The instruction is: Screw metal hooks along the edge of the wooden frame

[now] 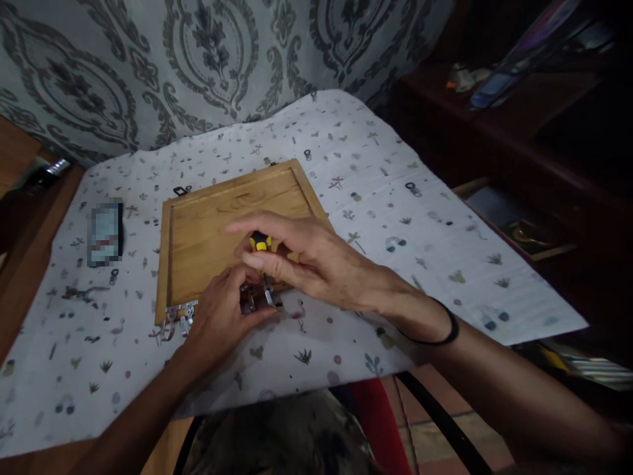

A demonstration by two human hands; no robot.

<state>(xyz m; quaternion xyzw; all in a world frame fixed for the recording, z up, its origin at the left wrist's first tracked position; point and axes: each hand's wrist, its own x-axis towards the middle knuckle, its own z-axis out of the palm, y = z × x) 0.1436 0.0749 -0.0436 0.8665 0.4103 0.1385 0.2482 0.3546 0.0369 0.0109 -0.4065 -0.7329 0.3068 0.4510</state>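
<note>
A shallow wooden tray-like box (208, 224) lies on a patterned white cloth (376, 198). My right hand (306, 260) is closed round a small screwdriver with a yellow and black handle (260, 243), its shaft pointing down at the box's near edge. My left hand (222, 316) pinches a small metal hinge (247, 300) at that edge, right under the screwdriver tip. Another metal hinge (177, 318) sits at the box's near left corner.
A phone (105, 234) lies on the cloth to the left of the box. Small metal fittings (413, 189) are scattered over the cloth. Dark wooden shelves (519, 132) stand to the right. A patterned curtain (212, 59) hangs behind.
</note>
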